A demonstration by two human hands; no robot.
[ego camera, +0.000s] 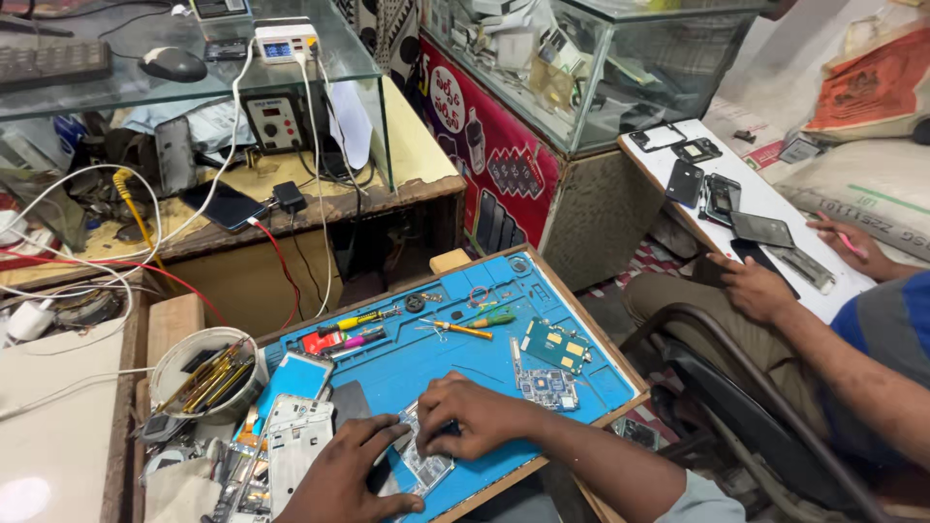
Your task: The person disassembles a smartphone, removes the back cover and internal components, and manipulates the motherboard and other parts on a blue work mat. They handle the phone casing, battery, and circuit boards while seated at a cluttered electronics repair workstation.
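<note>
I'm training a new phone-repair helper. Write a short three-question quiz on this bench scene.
1. True or false: both hands rest on the opened phone on the blue mat.
2. Which lies nearer the right hand: (a) the circuit board or (b) the white tub of tools?
3. What is the person at the right doing?

Key:
1. True; the left hand rests on it too.
2. (a)
3. Reaching over phones on the white table; one hand holds a pink pen.
</note>
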